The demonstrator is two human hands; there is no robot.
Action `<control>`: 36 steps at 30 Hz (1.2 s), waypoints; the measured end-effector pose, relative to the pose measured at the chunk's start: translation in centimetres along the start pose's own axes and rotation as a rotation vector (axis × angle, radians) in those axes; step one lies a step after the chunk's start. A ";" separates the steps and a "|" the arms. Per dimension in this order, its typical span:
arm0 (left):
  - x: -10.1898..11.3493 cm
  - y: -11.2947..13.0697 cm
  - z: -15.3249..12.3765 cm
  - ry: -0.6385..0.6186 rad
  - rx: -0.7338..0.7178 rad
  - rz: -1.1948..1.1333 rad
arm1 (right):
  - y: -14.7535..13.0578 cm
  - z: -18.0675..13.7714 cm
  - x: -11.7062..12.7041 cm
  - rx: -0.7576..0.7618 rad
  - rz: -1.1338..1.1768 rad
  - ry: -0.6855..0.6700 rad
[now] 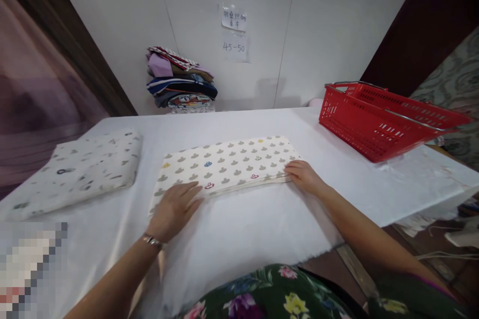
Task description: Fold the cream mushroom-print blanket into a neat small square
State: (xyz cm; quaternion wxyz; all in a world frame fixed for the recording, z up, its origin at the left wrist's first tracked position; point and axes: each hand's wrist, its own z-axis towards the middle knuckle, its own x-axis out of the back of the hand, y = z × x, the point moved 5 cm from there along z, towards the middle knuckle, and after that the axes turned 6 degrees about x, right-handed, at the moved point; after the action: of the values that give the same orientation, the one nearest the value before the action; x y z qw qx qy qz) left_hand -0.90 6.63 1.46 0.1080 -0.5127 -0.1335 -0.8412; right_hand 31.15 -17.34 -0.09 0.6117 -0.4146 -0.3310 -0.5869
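A folded cream cloth (pixel 234 162) with rows of grey motifs and a few yellow, blue and red ones lies on the white-covered table (pixel 254 229). Its near edge shows several layers. My left hand (pixel 174 209) rests at the cloth's near left corner, fingers stretched over the fabric and thumb apart from them. At the near right corner my right hand (pixel 305 177) has its fingers bent on the edge, pinching the cloth there. The undersides of both hands are hidden. To the left lies another folded white patterned cloth (pixel 101 164), apart from my hands.
A red plastic basket (pixel 377 124) with metal handles stands on the right of the table. Behind the far edge is a stack of folded fabrics (pixel 181 82). Paper signs (pixel 235 47) hang on the white wall. A pinkish curtain (pixel 41 70) hangs at left.
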 end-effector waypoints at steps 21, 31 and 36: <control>-7.1 9.9 8.4 -0.173 0.001 -0.234 | 0.3 0.3 -0.7 -0.046 0.113 0.042; -6.9 10.1 7.8 -0.131 -0.052 -0.216 | -0.1 -0.5 -0.4 -0.003 0.096 0.028; -7.1 10.1 7.7 -0.140 -0.070 -0.198 | 0.0 -0.4 0.0 0.042 0.098 -0.017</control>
State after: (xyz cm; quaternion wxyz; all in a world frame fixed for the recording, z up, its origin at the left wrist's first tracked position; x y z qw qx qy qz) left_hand 11.96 0.03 -0.31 -0.0033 -0.5579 -0.1612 -0.8141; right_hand 31.10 -17.71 -0.25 0.6454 -0.4224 -0.3280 -0.5455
